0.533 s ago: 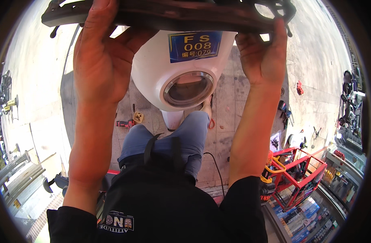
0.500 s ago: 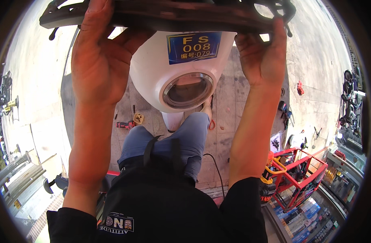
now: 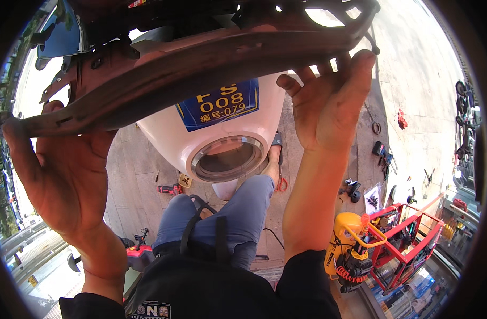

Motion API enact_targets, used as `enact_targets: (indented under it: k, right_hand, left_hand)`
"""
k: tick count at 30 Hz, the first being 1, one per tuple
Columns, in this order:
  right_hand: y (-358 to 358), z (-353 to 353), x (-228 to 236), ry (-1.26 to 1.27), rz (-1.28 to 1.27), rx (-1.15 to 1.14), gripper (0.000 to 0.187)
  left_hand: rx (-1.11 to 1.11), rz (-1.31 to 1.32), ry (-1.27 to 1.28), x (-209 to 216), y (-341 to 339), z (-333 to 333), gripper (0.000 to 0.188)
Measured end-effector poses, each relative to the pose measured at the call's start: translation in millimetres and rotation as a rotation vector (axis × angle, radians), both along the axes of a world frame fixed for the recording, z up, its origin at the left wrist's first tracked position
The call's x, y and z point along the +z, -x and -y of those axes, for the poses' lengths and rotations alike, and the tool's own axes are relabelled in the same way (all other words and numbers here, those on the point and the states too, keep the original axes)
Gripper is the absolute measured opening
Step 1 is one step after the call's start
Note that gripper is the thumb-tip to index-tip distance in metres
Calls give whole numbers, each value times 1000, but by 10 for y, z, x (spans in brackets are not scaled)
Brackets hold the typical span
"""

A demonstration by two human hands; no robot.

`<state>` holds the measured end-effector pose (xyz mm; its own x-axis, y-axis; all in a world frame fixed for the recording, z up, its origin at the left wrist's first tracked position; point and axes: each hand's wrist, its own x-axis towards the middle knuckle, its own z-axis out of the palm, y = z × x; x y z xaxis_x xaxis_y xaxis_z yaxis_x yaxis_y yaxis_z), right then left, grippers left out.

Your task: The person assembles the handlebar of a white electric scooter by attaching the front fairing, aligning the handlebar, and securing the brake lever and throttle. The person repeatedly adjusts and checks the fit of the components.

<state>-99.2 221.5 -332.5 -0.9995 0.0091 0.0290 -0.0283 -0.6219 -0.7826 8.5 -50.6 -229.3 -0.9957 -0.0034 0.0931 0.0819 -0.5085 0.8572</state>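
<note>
A long, dark, curved plastic panel (image 3: pixel 174 74) spans the top of the view, its left end tilted lower than its right. My left hand (image 3: pixel 68 181) is closed on the lower left end, its thumb at the near edge and the other fingers partly hidden behind. Under the right end, my right hand (image 3: pixel 328 111) holds the panel by its lower edge, thumb up at the corner. Directly beneath stands a white rounded vehicle body (image 3: pixel 164 143) with an oval, metal-rimmed lamp (image 3: pixel 227 158). The panel partly covers the blue plate (image 3: pixel 217 106) on that body.
A red drill (image 3: pixel 170 189) and a small box of fasteners (image 3: pixel 185 181) lie on the paving left of the white body. At the right are a yellow machine (image 3: pixel 342 234), a red tool rack (image 3: pixel 408 242) and a bag of small dark parts (image 3: pixel 373 198). A mirror (image 3: pixel 60 37) shows upper left.
The panel's left end has swung down and outward with my left hand, so the panel now slants. My right hand has shifted slightly lower. More of the panel's underside shows.
</note>
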Motion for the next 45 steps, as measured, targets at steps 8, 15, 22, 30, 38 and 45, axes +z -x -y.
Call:
enact_targets:
  k: [8, 15, 22, 30, 38, 45]
  right_hand:
    - [32, 170, -216, -9, -125, 7, 72]
    - [-68, 76, -508, -98, -8, -479, 14]
    - [940, -481, -999, 336, 67, -16, 42]
    - [1742, -457, -1295, 316, -156, 496, 46]
    - [1874, -456, -1349, 219, -141, 515, 45]
    - [1751, -543, -1256, 138, -139, 508, 44]
  left_hand:
    - [203, 43, 36, -8, -45, 42, 45]
    - [273, 116, 52, 64, -46, 34, 51]
    - [197, 94, 72, 156, -94, 22, 57]
    - [321, 197, 153, 308, -162, -48, 55]
    - [291, 226, -27, 330, -174, 6, 34]
    - [218, 164, 71, 318, -53, -122, 56]
